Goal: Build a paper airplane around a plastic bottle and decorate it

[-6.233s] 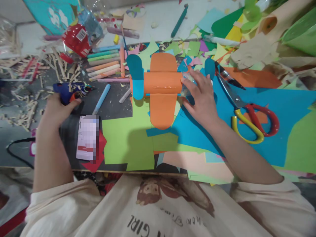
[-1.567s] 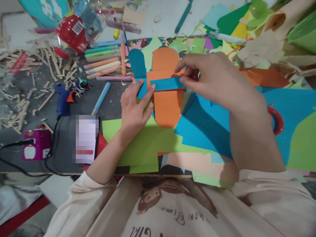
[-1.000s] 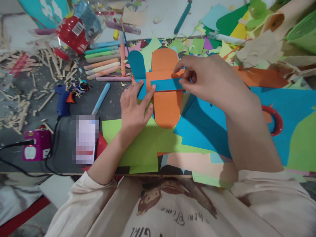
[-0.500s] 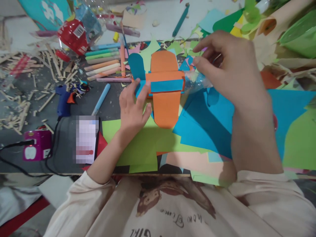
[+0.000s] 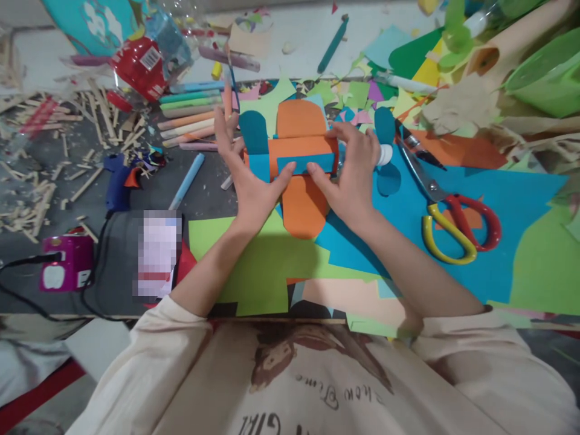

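A toy airplane (image 5: 278, 148) made from a plastic bottle wrapped in orange paper lies in front of me. It has orange paper wings (image 5: 303, 208), a blue upright tail (image 5: 255, 133), a blue strip (image 5: 301, 165) along its body and blue propeller blades (image 5: 388, 180) by the white cap. My left hand (image 5: 251, 187) is spread at the tail end, its thumb touching the strip. My right hand (image 5: 356, 172) curls round the nose end, thumb on the strip and fingers over the far side.
Scissors (image 5: 435, 193) with red and yellow handles lie on blue paper (image 5: 521, 205) at right. Green sheets (image 5: 254, 266) lie in front. Leftward are a glue gun (image 5: 116, 184), a phone (image 5: 158, 254), a purple power adapter (image 5: 67, 263), markers (image 5: 194, 112) and wood sticks (image 5: 45, 199).
My right hand has come down from the upper right onto the airplane's nose end, uncovering the scissors. My left hand's fingers have spread and lifted from the tail, its thumb now on the strip.
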Demonstrator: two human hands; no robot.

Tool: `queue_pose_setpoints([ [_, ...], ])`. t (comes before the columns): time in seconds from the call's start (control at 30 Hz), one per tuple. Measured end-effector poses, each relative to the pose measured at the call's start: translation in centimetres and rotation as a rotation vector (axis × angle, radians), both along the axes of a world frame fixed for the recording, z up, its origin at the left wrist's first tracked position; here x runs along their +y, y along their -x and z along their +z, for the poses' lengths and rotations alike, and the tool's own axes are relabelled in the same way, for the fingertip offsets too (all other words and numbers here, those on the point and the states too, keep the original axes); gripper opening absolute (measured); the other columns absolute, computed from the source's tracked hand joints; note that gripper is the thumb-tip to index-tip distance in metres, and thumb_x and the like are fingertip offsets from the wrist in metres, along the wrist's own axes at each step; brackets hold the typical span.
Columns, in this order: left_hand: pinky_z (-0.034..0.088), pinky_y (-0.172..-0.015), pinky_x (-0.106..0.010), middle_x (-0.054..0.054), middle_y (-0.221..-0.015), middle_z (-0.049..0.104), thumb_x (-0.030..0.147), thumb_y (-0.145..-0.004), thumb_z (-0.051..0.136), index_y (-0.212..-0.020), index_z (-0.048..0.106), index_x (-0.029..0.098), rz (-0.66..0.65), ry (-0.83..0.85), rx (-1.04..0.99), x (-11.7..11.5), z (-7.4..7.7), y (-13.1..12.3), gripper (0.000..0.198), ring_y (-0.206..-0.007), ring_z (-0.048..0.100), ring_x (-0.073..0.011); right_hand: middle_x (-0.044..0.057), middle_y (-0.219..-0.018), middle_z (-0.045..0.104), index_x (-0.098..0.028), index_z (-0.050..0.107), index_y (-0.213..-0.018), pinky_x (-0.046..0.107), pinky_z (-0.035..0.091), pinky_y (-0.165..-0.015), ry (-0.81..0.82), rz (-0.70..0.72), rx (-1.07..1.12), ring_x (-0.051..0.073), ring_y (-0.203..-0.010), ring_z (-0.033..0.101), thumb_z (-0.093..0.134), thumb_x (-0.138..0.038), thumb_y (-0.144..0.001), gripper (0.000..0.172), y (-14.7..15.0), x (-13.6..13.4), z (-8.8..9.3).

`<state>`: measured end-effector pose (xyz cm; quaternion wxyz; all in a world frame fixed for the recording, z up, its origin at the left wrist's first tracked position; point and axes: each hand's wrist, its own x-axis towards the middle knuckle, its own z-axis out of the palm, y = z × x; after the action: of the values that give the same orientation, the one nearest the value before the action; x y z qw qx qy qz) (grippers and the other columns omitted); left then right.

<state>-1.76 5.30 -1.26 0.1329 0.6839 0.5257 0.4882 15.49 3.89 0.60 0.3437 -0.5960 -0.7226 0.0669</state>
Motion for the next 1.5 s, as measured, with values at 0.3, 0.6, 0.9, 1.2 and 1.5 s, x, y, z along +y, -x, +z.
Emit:
queue_pose_setpoints([
  [0.3, 0.018, -0.124, -0.048, -0.006, -0.162, 0.005, 0.078, -0.077, 0.049, -0.145, -0.017, 0.037, 0.058, 0.103, 0.086, -0.67, -0.52, -0.39, 0.104, -0.150, -0.010, -0.0247, 0.009, -0.118, 0.064, -0.031, 0.039, -0.118, 0.047, 0.035, -0.106, 0.096, -0.095, -0.001, 0.026, -0.118, 0.054, 0.053, -0.050, -0.085, 0.040, 0.99, -0.81, 1.06],
  [0.6, 0.015, -0.124, -0.049, -0.008, -0.162, 0.006, 0.078, -0.077, 0.049, -0.146, -0.020, 0.034, 0.065, 0.153, 0.151, -0.47, -0.59, -0.03, 0.106, -0.151, -0.011, -0.0250, 0.011, -0.120, 0.062, -0.030, 0.041, -0.121, 0.053, 0.033, -0.106, 0.125, -0.087, 0.010, 0.032, -0.121, 0.052, 0.055, -0.048, -0.084, 0.043, 0.89, -0.78, 0.80],
  [0.9, 0.018, -0.124, -0.044, -0.009, -0.157, 0.023, 0.084, -0.076, 0.041, -0.147, -0.005, 0.030, 0.073, 0.126, 0.109, -0.53, -0.15, -0.31, 0.101, -0.151, 0.007, -0.0245, 0.010, -0.121, 0.062, -0.031, 0.042, -0.118, 0.052, 0.035, -0.106, 0.124, -0.098, 0.010, 0.030, -0.122, 0.052, 0.053, -0.052, -0.084, 0.041, 0.83, -0.72, 0.63],
  [1.2, 0.020, -0.123, -0.041, -0.010, -0.154, 0.028, 0.076, -0.083, 0.036, -0.147, -0.012, 0.034, 0.097, 0.036, 0.216, -0.51, 0.13, -0.36, 0.090, -0.149, 0.021, -0.0215, 0.011, -0.122, 0.062, -0.030, 0.039, -0.118, 0.047, 0.033, -0.108, 0.106, -0.094, 0.006, 0.029, -0.122, 0.052, 0.054, -0.050, -0.084, 0.043, 0.83, -0.86, 0.82],
  [1.5, 0.019, -0.123, -0.044, -0.012, -0.153, 0.027, 0.077, -0.084, 0.033, -0.146, -0.013, 0.035, 0.095, 0.035, 0.238, -0.44, -0.28, -0.08, 0.088, -0.148, 0.023, -0.0218, 0.009, -0.125, 0.060, -0.033, 0.041, -0.122, 0.054, 0.032, -0.106, 0.146, -0.081, 0.008, 0.032, -0.125, 0.049, 0.050, -0.045, -0.086, 0.039, 0.65, -0.75, 0.58],
])
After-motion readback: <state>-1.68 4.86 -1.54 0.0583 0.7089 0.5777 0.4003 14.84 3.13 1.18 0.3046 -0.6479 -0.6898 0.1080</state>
